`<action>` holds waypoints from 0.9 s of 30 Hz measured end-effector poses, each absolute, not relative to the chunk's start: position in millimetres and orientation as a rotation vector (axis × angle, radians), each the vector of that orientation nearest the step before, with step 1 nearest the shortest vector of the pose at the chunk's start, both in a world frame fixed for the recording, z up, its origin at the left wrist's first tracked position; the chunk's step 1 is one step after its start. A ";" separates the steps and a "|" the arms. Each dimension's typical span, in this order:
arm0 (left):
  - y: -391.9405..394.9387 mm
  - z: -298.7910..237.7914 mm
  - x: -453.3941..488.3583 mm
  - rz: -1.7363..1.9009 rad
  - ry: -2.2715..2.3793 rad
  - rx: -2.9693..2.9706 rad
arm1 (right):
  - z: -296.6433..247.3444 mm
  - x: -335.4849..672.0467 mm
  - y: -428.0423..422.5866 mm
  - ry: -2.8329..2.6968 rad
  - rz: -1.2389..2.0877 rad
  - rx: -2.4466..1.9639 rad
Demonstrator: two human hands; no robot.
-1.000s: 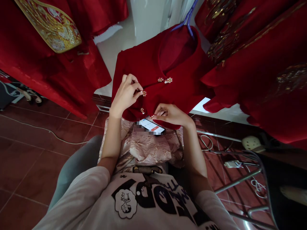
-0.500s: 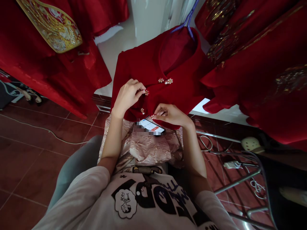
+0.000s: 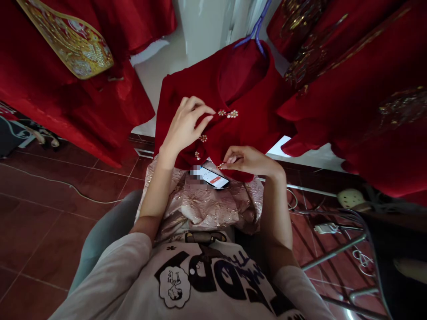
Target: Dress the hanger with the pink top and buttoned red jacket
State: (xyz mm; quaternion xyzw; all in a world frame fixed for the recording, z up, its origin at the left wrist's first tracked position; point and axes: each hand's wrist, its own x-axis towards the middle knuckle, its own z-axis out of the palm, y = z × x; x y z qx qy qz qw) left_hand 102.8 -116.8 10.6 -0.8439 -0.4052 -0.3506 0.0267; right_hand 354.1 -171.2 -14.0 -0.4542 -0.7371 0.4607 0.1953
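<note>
A red jacket (image 3: 190, 93) hangs in front of me, its lower part over my lap. My left hand (image 3: 188, 122) is over its front, thumb and forefinger apart, the fingertips beside the jeweled flower button (image 3: 222, 113) at the collar. Below that hand are another flower button (image 3: 203, 138) and a smaller one (image 3: 197, 155). My right hand (image 3: 245, 160) is closed on the jacket's front edge, pinching a small beaded button (image 3: 220, 166). A lit phone (image 3: 211, 177) lies on the shiny pink cloth (image 3: 207, 204) in my lap, under the jacket's hem.
A purple hanger (image 3: 256, 33) holds the jacket by the neck. Red embroidered garments (image 3: 376, 89) hang at the right, and a red garment with a gold panel (image 3: 83, 49) at the left. A metal-framed chair (image 3: 347, 249) and a cable (image 3: 80, 193) are on the tiled floor.
My left hand has let go of the middle flower button and moved up toward the collar, its fingers spreading. My right hand has shifted slightly right with the beaded button, drawing the front edge along.
</note>
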 end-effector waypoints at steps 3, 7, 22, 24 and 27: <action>-103.7 23.5 129.0 -0.989 -1.078 -2.685 | -7.1 360.5 -175.8 -2.044 1.280 -1.304; -79.5 31.4 152.1 -0.789 -0.997 -2.692 | -2.7 363.8 -178.8 -2.035 1.275 -1.316; -72.0 48.1 160.1 -0.522 -0.688 -2.642 | -2.1 379.5 -177.5 -1.974 1.268 -1.342; -69.2 49.7 158.0 -0.515 -0.671 -2.692 | -1.4 382.2 -178.4 -1.939 1.239 -1.343; -65.4 50.3 153.6 -0.468 -0.660 -2.770 | 0.1 384.1 -181.2 -1.922 1.181 -1.332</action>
